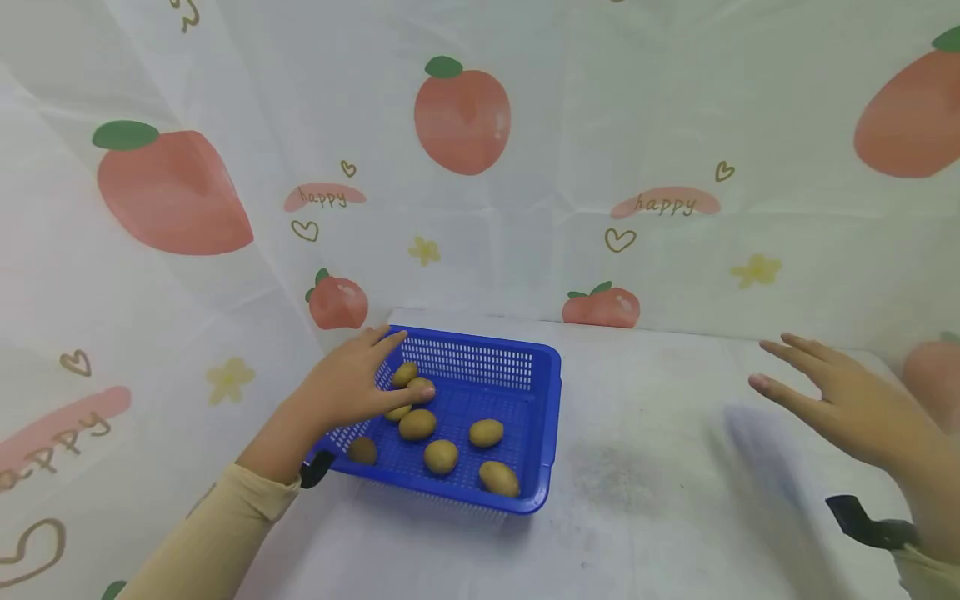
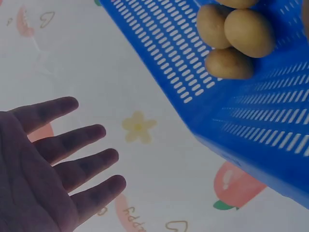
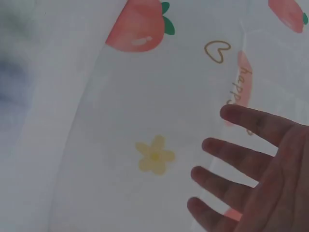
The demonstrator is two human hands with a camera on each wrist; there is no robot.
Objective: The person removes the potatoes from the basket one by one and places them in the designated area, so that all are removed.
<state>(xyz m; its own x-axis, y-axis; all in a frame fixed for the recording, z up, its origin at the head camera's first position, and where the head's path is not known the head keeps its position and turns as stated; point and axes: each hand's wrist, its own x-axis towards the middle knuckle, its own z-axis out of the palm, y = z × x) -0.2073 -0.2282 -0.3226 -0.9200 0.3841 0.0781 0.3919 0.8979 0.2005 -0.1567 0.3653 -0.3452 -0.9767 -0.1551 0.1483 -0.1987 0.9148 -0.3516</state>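
Observation:
A blue plastic basket [image 1: 551,417] with slotted walls stands on the white table, holding several potatoes [image 1: 441,457]. My left hand [image 1: 348,383] hovers above the basket's left side, its fingers spread and nothing in its grasp. In the left wrist view, that hand's fingers [image 2: 84,166] are straight and apart from the basket wall [image 2: 193,123], with potatoes [image 2: 248,34] clustered inside. Over the right part of the table, my right hand [image 1: 862,400] is held with extended fingers and carries nothing. The right wrist view shows its straight fingers [image 3: 241,157] against the printed sheet.
A white sheet [image 1: 525,242] printed with peaches, hearts and flowers hangs behind and to the left of the table [image 1: 637,533]. A blurred bluish streak [image 1: 761,442] lies on the tabletop beneath the right hand. Dark straps circle both wrists.

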